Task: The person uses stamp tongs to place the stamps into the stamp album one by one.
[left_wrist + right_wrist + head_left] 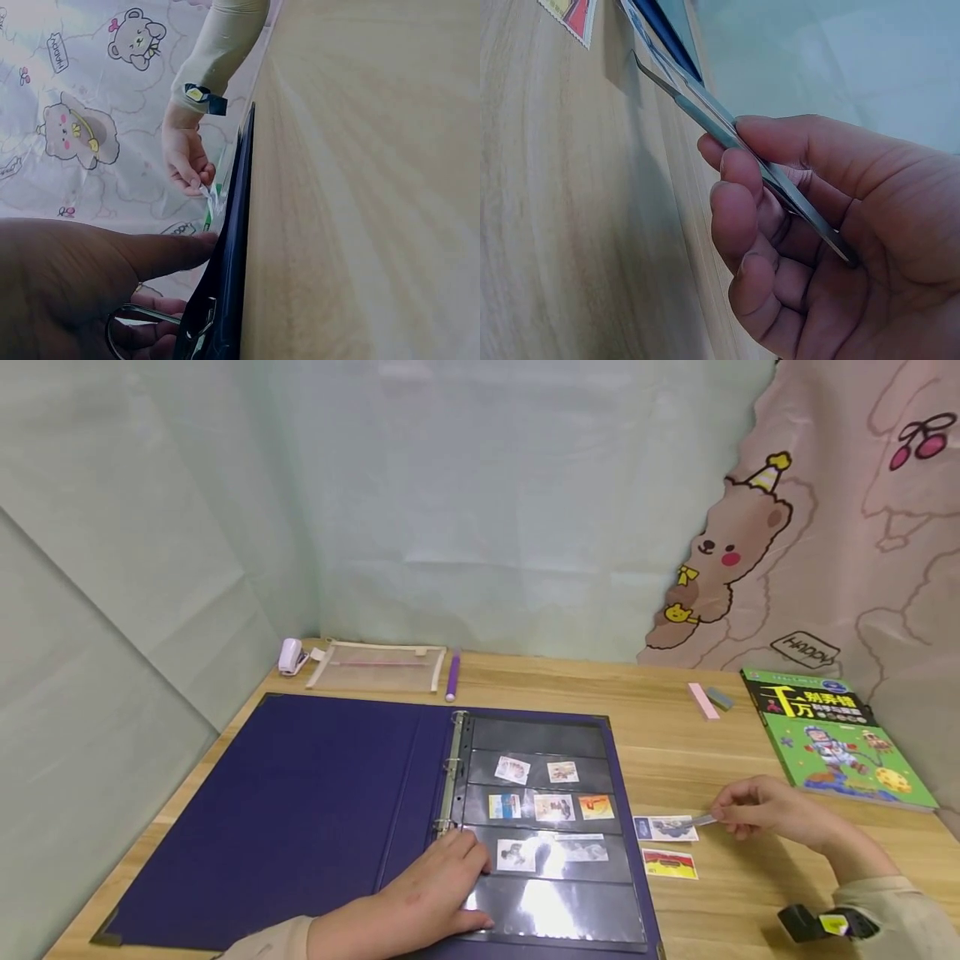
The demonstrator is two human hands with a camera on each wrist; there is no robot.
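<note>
My right hand (pixel 772 814) holds a pair of metal tweezers (pixel 705 112) between thumb and fingers. In the right wrist view their bent tips stand apart. From the head view, the tweezers overlap a blue-grey stamp (pixel 667 828) at the right edge of a navy stamp album (pixel 315 802). Below it lies a red and yellow stamp (pixel 670 863). My left hand (pixel 435 885) rests on the open album beside its metal rings (pixel 452 766), fingers on the black pocket page (pixel 525 893). Several stamps, among them an orange one (pixel 597 807), sit in the page's middle rows.
Behind the album lie a white stapler (pixel 291 656), a clear zip pouch (pixel 378 670) and a purple pen (pixel 453 677). A pink eraser-like block (pixel 703 702) and a grey-green block (pixel 720 698) are back right, near a green book (pixel 840 739). Curtains enclose the table.
</note>
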